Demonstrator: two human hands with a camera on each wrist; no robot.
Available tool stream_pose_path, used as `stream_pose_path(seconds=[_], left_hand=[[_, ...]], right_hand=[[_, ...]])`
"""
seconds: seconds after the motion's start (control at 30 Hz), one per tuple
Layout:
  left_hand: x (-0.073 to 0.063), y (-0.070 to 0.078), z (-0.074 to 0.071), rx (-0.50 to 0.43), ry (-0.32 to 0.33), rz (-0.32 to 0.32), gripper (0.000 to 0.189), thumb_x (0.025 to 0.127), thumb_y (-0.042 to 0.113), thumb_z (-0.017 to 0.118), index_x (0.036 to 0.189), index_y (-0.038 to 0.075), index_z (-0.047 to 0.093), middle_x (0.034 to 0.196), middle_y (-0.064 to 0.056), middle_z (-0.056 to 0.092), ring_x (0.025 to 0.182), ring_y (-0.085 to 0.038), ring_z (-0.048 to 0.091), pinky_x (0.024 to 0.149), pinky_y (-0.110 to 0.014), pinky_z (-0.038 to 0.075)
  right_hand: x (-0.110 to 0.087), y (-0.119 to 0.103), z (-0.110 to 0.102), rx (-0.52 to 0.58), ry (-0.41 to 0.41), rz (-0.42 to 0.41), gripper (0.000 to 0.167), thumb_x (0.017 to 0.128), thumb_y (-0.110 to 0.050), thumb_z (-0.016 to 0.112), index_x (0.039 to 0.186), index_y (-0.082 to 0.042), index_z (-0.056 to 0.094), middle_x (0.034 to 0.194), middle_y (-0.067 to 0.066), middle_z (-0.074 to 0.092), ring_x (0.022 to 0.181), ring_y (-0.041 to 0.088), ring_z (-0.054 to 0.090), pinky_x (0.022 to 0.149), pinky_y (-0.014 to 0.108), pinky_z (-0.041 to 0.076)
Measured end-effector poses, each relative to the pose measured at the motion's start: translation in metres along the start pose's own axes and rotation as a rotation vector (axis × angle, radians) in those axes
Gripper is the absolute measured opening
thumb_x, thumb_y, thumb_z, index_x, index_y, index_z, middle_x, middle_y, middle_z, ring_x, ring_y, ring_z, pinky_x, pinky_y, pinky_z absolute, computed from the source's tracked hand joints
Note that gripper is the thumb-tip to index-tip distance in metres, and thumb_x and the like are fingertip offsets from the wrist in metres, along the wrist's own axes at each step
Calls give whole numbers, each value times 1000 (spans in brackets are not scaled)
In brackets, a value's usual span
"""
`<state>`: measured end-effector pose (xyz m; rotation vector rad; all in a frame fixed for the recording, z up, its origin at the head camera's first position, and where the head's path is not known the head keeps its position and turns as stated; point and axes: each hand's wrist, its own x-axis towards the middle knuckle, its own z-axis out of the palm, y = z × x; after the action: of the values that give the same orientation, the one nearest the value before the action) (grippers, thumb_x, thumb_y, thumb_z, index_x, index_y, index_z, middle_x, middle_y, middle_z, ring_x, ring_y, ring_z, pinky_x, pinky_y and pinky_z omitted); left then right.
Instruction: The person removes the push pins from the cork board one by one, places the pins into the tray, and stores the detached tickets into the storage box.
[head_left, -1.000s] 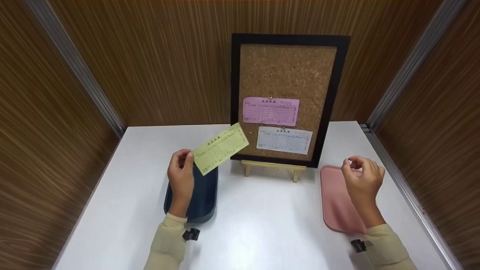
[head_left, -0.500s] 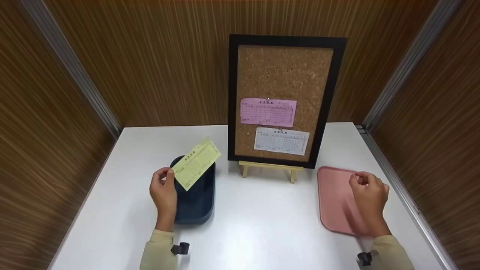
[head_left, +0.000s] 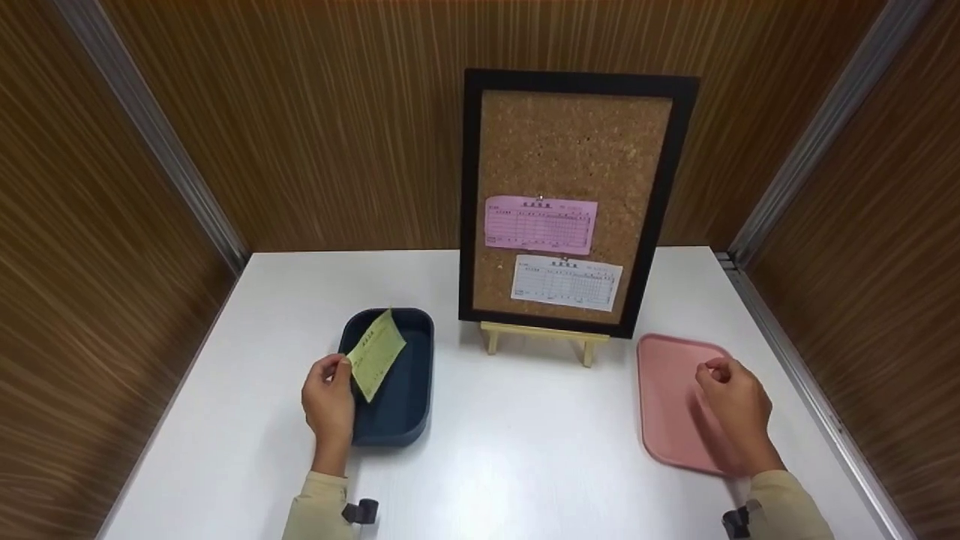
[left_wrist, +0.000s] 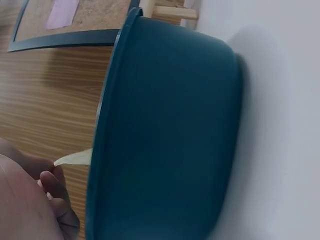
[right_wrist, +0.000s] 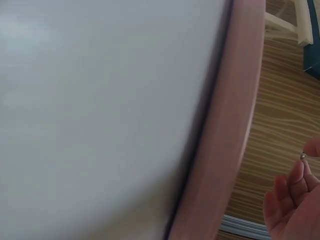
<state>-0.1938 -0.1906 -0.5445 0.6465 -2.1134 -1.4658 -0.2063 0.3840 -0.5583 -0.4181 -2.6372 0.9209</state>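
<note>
My left hand [head_left: 328, 405] pinches a yellow printed form slip [head_left: 379, 351] by its lower left corner. The slip bends and hangs over the dark blue bin [head_left: 405, 409]; in the left wrist view its pale edge [left_wrist: 75, 158] dips behind the bin's rim. Above the pink tray [head_left: 667, 409], my right hand [head_left: 739, 405] has thumb and fingertip together. In the right wrist view these fingertips pinch a tiny shiny pushpin [right_wrist: 302, 156]. A pink slip [head_left: 538, 225] and a white slip [head_left: 567, 283] are pinned to the framed cork board [head_left: 574, 142].
The board leans on a small wooden easel [head_left: 544, 332] at the back of the white table [head_left: 517, 435]. Wood-grain panels [head_left: 360, 135] enclose the back and both sides. The blue bin stands left of the easel, the pink tray right.
My left hand has moved left and down with the yellow slip, from beside the board to over the blue bin. My right hand has lowered slightly over the pink tray.
</note>
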Motion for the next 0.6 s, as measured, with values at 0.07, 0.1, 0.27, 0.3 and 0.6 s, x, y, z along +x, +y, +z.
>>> stream_pose_path(seconds=[0.07,0.1,0.27,0.3,0.6], left_hand=[[-1,-2,0,24,-6,-10,23,100,24,61,112,6,70,105,-14,70,93,-23,61,78,-34,42],[-1,-3,0,41,-11,-16,23,100,24,61,112,7,70,105,-14,70,95,-24,62,78,-35,41],[-4,-9,-1,111,-33,-26,24,99,25,60,112,7,71,107,-14,71,97,-29,64,79,-40,42],[-4,-10,-1,124,-40,-22,24,99,25,60,112,7,71,106,-14,71,97,-29,64,78,-40,42],[-6,-14,1,186,-103,52,21,99,23,63,113,9,72,105,-10,74,96,-26,67,77,-40,44]], right_hand=[[0,2,0,-14,-38,2,37,99,-38,55,112,-5,68,102,15,67,91,29,59,77,41,39],[0,3,0,-20,-53,1,38,100,-39,55,113,-6,67,103,16,68,92,29,59,77,41,39],[0,5,3,-33,-126,9,43,100,-43,54,116,-5,66,109,19,69,95,32,61,82,44,41],[0,5,3,-33,-139,10,44,100,-43,54,117,-4,66,110,20,69,96,33,61,83,46,41],[-1,9,6,-49,-249,10,42,101,-44,51,115,-6,66,108,16,70,91,30,61,78,40,44]])
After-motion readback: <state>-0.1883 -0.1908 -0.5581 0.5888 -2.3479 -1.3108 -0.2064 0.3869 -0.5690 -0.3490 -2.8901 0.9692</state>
